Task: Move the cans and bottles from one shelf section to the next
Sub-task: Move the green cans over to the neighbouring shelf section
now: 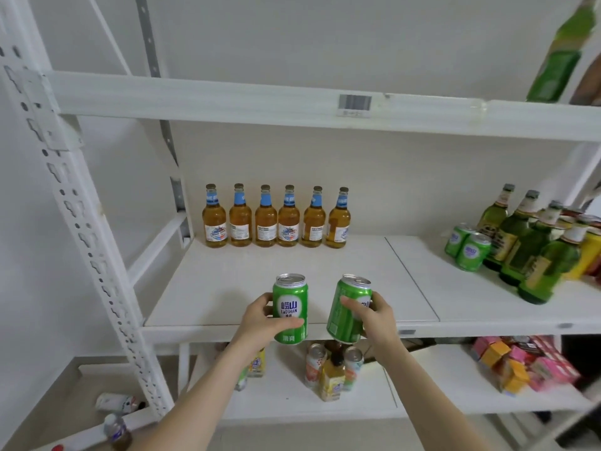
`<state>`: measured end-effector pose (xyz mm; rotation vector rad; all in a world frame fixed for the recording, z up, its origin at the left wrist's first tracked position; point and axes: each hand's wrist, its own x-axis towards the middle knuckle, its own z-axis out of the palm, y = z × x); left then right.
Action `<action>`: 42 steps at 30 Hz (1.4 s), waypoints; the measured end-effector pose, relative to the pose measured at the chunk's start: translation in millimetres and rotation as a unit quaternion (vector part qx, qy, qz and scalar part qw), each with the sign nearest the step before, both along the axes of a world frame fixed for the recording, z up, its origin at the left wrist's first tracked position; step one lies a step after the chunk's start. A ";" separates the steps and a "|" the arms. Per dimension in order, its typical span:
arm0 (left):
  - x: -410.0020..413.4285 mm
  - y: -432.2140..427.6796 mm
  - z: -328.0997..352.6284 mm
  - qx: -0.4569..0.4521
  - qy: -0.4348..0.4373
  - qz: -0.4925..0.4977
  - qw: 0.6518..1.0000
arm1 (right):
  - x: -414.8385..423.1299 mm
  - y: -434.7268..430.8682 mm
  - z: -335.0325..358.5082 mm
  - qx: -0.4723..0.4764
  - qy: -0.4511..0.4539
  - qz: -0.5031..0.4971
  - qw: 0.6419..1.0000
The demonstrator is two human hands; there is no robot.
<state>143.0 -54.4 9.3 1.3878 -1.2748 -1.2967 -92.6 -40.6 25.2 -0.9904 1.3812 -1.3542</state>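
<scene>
view: head, the only one I have
left hand: my left hand (263, 320) is wrapped round the lower body of the Laoshan can (290, 301), thumb across the front; can upright, over the front edge of the left shelf board (211, 288)
right hand: my right hand (374, 317) is curled round a second green can (346, 312), same height, tilted, well left of the board seam (409, 275)
weight: tabs look unpulled, so I judge both full, with moderate heft
wall: thin metal, I expect it dents if squeezed; glossy, probably slick
grip: mid-body wrap, as now; I'd level the tilted one before set-down
surface: flat white board, looks smooth; a can could slide on it
neighbours: six amber bottles (276, 219) in a row at the back wall; glass, I'd stay off them
right section: two green cans (468, 249) beside green glass bottles (527, 252)
room: shelf beam (227, 99) overhead, slotted upright (81, 229) left, coloured cartons (520, 362) on the shelf below
</scene>
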 end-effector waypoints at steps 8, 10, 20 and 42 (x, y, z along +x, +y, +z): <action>-106.6 -8.1 1.7 -0.002 -0.020 -0.032 0.999 | -106.0 3.1 2.4 0.002 0.002 -0.013 1.000; -130.0 -17.4 1.3 0.000 -0.035 -0.044 0.998 | -127.2 -3.8 -0.3 0.003 -0.003 -0.023 1.000; -254.8 -94.5 -2.1 -0.009 -0.072 -0.088 0.993 | -239.5 -55.1 -8.9 0.002 -0.007 -0.060 0.998; -494.0 -90.4 -25.8 0.021 -0.065 -0.014 0.998 | -473.8 -88.7 -29.7 0.017 0.006 0.011 1.000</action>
